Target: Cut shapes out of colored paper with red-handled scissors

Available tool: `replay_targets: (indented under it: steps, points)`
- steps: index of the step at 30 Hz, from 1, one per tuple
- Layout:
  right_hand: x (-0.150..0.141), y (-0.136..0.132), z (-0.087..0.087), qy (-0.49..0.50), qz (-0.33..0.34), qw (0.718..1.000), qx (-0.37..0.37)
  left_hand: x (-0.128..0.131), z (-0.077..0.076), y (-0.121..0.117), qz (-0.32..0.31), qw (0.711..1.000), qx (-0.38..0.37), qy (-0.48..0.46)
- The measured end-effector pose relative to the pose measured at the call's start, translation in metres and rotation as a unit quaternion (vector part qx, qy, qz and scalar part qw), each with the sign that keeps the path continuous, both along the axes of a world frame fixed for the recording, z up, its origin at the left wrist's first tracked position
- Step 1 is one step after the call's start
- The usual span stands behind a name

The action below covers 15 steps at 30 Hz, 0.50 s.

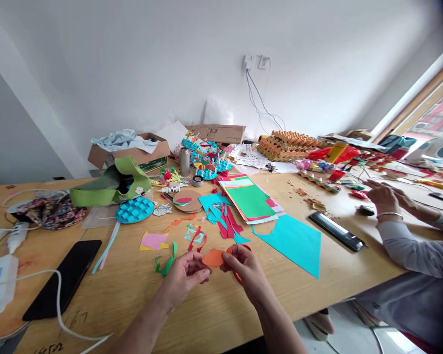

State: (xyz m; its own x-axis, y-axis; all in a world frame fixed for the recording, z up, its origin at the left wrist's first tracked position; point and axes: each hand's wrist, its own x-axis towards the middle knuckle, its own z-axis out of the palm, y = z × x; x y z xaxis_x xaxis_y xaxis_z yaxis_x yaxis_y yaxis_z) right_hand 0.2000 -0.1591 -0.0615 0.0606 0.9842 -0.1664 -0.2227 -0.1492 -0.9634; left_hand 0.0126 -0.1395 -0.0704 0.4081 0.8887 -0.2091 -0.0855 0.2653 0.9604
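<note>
A small orange paper piece (213, 258) is held up just above the table, between my two hands. My left hand (187, 271) is closed, thumb and fingers at the paper's left edge. My right hand (245, 268) pinches the right edge. Red loops, which look like scissors handles (238, 279), show around the right hand's fingers; the blades are hidden. Green paper scraps (166, 263) lie by my left hand. Beyond my hands are red and light-blue cut scraps (195, 235), and a cut blue sheet (299, 243) lies to the right.
A stack of coloured paper (254, 199) lies ahead. On the left are a black phone (64, 278), a white cable (60, 300), a blue woven disc (135, 210) and a green felt bag (114, 184). Another person's hands (386, 199) are at the right, near a black case (335, 231).
</note>
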Motion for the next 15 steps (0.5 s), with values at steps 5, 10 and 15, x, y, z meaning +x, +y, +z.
replay_targets:
  steps: [5, 10, 15]
  points:
    - [0.004, 0.016, -0.01, 0.046, -0.04, 0.998, -0.005, -0.003, -0.016, 0.005, 0.014, 1.0, 0.007, -0.017]
    - [-0.003, 0.023, -0.014, 0.047, -0.026, 0.998, -0.011, -0.004, -0.011, 0.008, 0.066, 0.998, -0.016, -0.016]
    - [-0.009, 0.03, -0.006, -0.054, 0.089, 0.994, -0.009, -0.004, -0.003, 0.01, 0.105, 0.994, -0.004, 0.006]
